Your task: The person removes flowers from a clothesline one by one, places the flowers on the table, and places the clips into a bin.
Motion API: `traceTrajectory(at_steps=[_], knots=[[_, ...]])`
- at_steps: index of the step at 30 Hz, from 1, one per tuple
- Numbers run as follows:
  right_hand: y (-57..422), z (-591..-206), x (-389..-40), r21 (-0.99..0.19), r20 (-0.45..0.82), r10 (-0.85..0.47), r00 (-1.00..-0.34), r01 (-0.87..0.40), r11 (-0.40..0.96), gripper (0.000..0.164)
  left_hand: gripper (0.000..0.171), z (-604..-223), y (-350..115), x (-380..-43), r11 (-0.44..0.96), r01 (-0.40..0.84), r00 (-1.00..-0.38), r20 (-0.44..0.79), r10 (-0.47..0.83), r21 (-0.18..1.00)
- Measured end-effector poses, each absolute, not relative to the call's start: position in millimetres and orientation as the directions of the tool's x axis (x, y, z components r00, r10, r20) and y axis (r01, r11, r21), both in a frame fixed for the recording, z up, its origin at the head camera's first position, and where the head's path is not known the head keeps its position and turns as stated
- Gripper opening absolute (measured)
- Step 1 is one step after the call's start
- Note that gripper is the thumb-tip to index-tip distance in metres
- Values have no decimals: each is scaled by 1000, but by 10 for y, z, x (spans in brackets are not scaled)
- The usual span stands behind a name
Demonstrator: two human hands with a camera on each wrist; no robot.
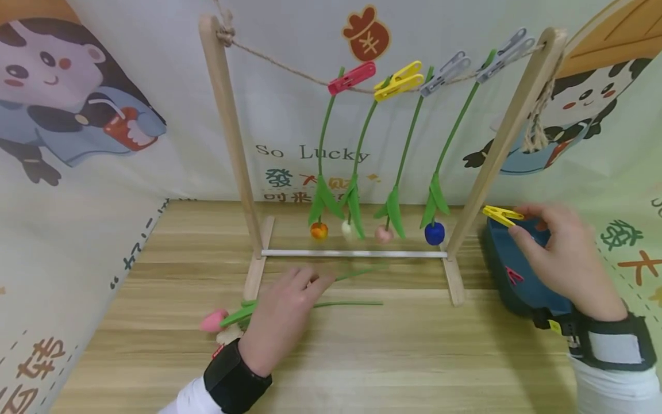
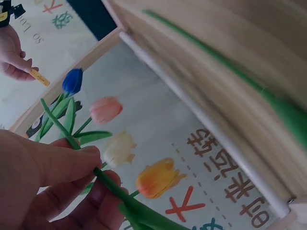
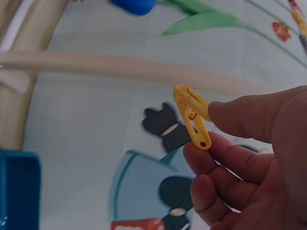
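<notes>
In the head view my left hand [image 1: 289, 310] pinches the green stem [image 1: 360, 272] of an artificial tulip between thumb and fingers. Another stem [image 1: 349, 303] lies on the table. A pink tulip head [image 1: 214, 321] and a partly hidden white one [image 1: 231, 334] show left of that hand; which belongs to the held stem I cannot tell. My right hand [image 1: 569, 259] pinches a yellow clothespin [image 3: 192, 117] by its handles, above the blue tray [image 1: 496, 276]. Orange [image 1: 319, 231], white [image 1: 347, 229], light pink [image 1: 384, 234] and blue tulips [image 1: 434, 233] hang upside down from clothespins.
A wooden frame [image 1: 233, 126] with a sagging twine line [image 1: 279, 64] stands at the back of the table. Its white crossbar [image 1: 351, 253] runs low between the feet. One red clothespin [image 1: 514, 276] lies in the tray. Printed cloth surrounds the table.
</notes>
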State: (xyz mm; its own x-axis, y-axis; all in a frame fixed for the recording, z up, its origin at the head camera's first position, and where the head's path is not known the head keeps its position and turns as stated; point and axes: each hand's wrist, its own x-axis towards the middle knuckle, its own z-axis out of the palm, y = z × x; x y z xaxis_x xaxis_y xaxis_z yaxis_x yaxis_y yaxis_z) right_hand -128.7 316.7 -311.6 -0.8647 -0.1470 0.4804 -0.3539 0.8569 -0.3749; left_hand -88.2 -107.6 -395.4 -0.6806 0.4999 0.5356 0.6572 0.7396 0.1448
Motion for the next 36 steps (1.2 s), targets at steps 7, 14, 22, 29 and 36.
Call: traceTrajectory(at_steps=[7, 14, 22, 29, 36], knots=[[3436, -3372, -1381, -367, 356, -64, -932, -203, 908, 33, 50, -4195, -990, -843, 744, 663, -686, 467, 558, 86], [3696, -3658, -1501, -372, 192, -2, -981, -74, 925, 40, 33, -4374, -932, -858, 752, 658, -688, 427, 586, 29], [3944, -3922, -1560, -372, 37, 24, -999, 9, 928, 38, 26, -4502, -931, -925, 774, 633, -722, 381, 577, 26], [4021, -4036, -1582, -355, -67, 55, -996, 75, 932, 41, 28, -4541, -964, -973, 795, 607, -755, 323, 570, 17], [4041, -4108, -1607, -361, -86, 54, -995, 81, 929, 48, 28, -4565, -1014, -1014, 804, 594, -774, 272, 571, 5]])
